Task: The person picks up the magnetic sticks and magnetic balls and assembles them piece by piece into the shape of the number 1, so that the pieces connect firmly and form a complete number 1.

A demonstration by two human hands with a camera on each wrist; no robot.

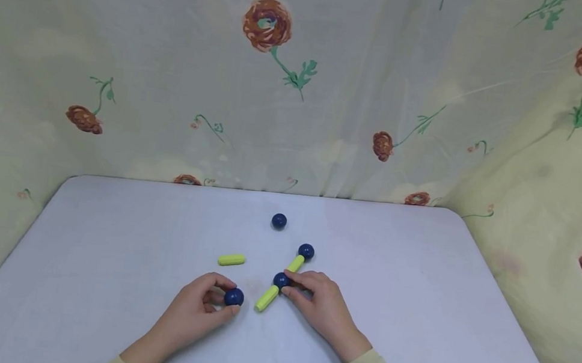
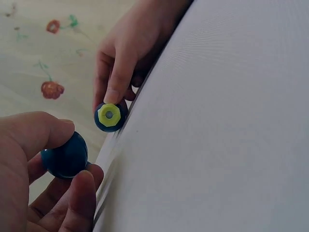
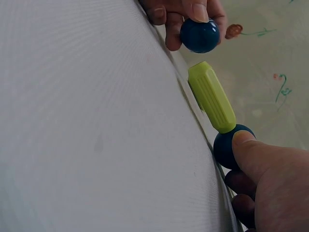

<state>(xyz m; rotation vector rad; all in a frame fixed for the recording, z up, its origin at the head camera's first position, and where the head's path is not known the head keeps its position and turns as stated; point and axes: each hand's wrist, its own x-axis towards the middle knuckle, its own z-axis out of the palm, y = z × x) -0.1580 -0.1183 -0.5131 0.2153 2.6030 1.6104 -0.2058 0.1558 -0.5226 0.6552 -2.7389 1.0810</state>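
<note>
Ball (image 1: 234, 297), head cam: pinched by L hand (image 1: 193, 313), just left of near stick (image 1: 267, 298), which meets mid ball (image 1: 281, 280) pinched by R hand (image 1: 328, 312); loose stick (image 1: 231, 259) & spare ball (image 1: 279, 221) beyond on tabletop (image 1: 132, 234). L wrist: ball held w/ thumb & fingers (image 2: 82, 193). R wrist: gap btwn ball & near stick.

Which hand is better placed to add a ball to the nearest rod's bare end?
Probably the left hand: it holds a separate blue ball close to the bare end of that rod. The right hand grips the joined ball at the rod's other end, so it may suit steadying.
</note>
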